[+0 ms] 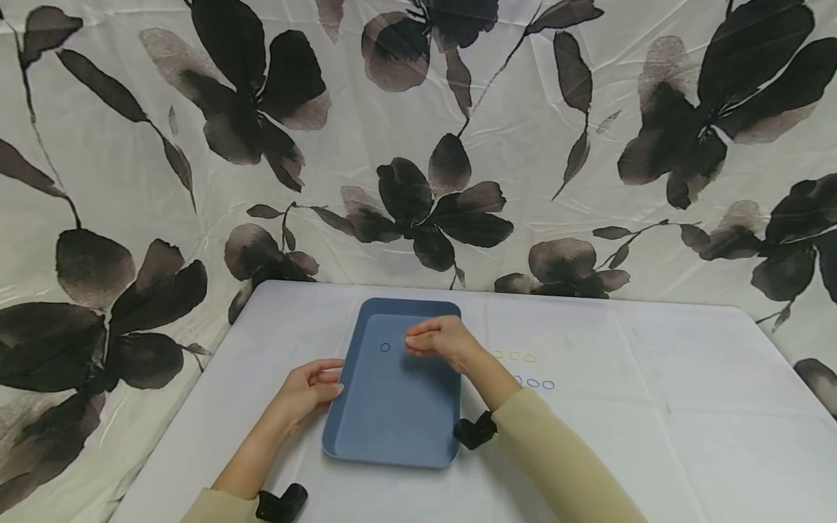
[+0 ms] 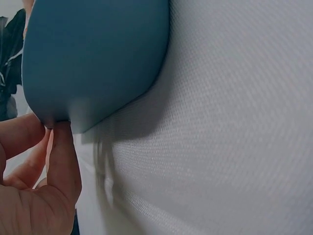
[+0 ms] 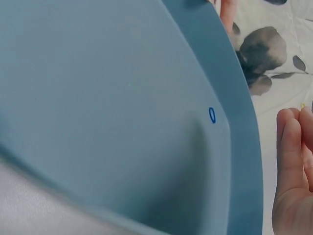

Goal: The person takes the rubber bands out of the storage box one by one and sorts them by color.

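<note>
A blue rectangular tray (image 1: 392, 421) lies on the white-covered table, and one small thin dark blue ring (image 1: 385, 347) sits on its far part. My left hand (image 1: 307, 392) holds the tray's left rim between thumb and fingers; the left wrist view shows the fingertips (image 2: 61, 127) at the tray edge. Above the far right part of the tray, my right hand (image 1: 441, 340) pinches a tiny yellow thing, apparently a thin ring like those on the table. Only a speck of this yellow ring (image 3: 302, 105) shows at the fingertips in the right wrist view.
Right of the tray lie a row of thin yellow rings (image 1: 514, 357) and, nearer, a row of blue rings (image 1: 533, 383), both partly behind my right forearm. A floral cloth (image 1: 418, 145) hangs behind the table. Black wrist cameras (image 1: 476, 430) sit on both wrists.
</note>
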A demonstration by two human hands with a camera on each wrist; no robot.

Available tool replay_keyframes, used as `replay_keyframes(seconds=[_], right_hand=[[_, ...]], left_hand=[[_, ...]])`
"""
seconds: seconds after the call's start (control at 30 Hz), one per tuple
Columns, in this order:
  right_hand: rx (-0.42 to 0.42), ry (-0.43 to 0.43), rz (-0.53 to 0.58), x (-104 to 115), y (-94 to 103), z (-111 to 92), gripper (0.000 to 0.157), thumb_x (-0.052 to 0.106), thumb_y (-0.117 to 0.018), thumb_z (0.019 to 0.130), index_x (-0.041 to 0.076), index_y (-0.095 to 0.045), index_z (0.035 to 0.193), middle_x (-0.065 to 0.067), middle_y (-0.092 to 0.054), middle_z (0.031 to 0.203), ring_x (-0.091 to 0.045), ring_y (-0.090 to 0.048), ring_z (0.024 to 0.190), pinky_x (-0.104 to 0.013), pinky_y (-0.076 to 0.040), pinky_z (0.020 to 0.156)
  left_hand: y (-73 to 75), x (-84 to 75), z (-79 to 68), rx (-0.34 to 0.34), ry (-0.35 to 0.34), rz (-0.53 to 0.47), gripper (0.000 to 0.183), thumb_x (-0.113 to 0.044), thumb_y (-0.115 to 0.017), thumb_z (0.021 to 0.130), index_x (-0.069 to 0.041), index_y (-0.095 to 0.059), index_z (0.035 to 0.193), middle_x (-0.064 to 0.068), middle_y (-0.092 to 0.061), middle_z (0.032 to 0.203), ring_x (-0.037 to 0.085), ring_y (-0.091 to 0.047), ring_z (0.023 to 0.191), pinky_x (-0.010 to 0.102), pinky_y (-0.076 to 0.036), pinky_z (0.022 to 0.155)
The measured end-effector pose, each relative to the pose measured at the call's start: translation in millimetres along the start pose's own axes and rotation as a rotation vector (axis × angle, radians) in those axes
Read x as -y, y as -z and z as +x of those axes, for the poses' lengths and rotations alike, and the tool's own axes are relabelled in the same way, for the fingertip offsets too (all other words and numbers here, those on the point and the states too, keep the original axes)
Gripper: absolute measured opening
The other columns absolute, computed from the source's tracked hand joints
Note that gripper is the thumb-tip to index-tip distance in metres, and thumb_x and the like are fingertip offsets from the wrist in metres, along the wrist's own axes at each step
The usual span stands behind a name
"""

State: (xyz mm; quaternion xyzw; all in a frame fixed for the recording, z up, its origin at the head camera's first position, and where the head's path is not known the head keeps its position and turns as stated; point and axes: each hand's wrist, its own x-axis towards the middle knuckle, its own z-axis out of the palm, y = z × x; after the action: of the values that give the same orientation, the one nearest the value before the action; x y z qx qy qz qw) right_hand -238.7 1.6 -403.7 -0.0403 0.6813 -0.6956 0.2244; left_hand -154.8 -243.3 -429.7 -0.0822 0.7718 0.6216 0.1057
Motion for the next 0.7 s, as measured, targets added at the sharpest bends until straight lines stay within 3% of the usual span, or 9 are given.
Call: replay_keyframes(seconds=[0.3, 0.53, 0.7], right_hand=[[0.008, 0.036, 0.014, 4, 5.9, -6, 0.024, -0.008, -0.064, 0.082, -0.016, -0.062, 0.104, -0.027, -0.063, 0.106, -0.018, -0.068, 0.076, -0.028, -0.053, 0.071], [0.011, 0.072, -0.034, 5, 16.9, -13, 0.024, -0.006, -0.065, 0.082, -0.015, -0.063, 0.104, -0.025, -0.065, 0.102, -0.028, -0.067, 0.088, -0.032, -0.053, 0.074], [0.032, 0.097, -0.046, 5, 26.1, -17, 0.026, -0.007, -0.063, 0.083, -0.017, -0.060, 0.107, -0.029, -0.062, 0.108, -0.023, -0.067, 0.086, -0.032, -0.052, 0.076]], left_hand=[[-0.4, -1.1, -0.9, -0.005, 0.003, 0.000, 0.049, 0.005, -0.060, 0.084, 0.007, -0.045, 0.131, 0.018, -0.058, 0.107, 0.012, -0.059, 0.079, 0.027, -0.049, 0.064], [-0.7, -1.0, -1.0, -0.005, 0.003, -0.005, 0.049, 0.006, -0.060, 0.084, 0.007, -0.045, 0.132, 0.018, -0.058, 0.107, 0.013, -0.059, 0.081, 0.027, -0.049, 0.064], [-0.9, -1.6, -1.5, -0.006, 0.001, -0.010, 0.049, 0.007, -0.060, 0.084, 0.007, -0.046, 0.131, 0.018, -0.058, 0.107, 0.013, -0.060, 0.081, 0.028, -0.050, 0.065]])
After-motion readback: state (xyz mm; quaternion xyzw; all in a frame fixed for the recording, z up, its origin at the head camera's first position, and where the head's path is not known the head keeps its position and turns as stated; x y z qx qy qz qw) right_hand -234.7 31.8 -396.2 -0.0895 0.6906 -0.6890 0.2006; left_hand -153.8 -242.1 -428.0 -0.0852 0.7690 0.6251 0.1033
